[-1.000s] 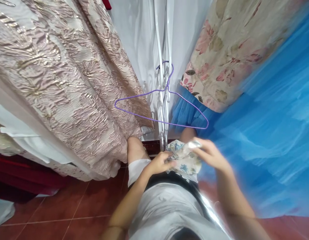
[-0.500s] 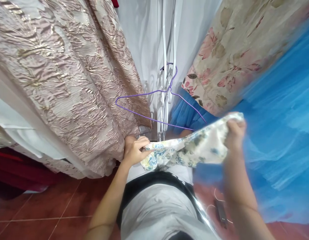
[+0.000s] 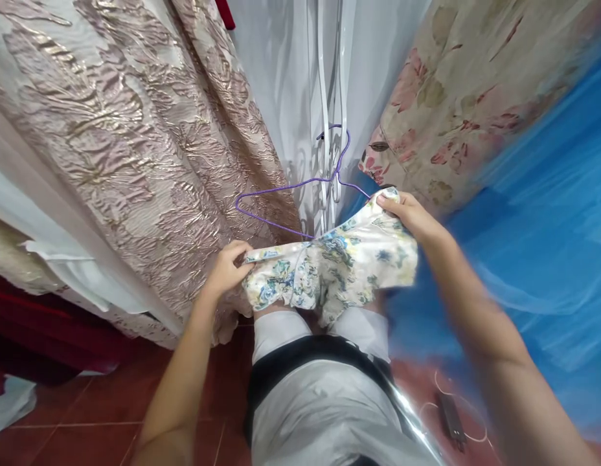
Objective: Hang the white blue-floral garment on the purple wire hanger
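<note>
A pair of white floral shorts (image 3: 363,255), printed in blue, yellow and green, is stretched between my two hands above my lap. My left hand (image 3: 228,266) pinches the waistband at its left end. At the other end, my right hand (image 3: 405,210) grips the waistband, thumb on top. Just beyond the shorts hangs a purple hanger (image 3: 276,189), hooked among white straps (image 3: 324,97); its right arm and part of its lower bar are hidden behind the cloth.
A shiny pink-gold brocade garment (image 3: 149,155) hangs on the left. To the right are a floral beige cloth (image 3: 446,123) and blue tulle (image 3: 538,259). A dark power adapter with a pale cable (image 3: 450,417) lies on the red tiled floor (image 3: 87,440).
My right hand has moved left and forward, bringing its end of the shorts over the hanger's right arm. My left hand has shifted left, and the shorts now hang more spread out.
</note>
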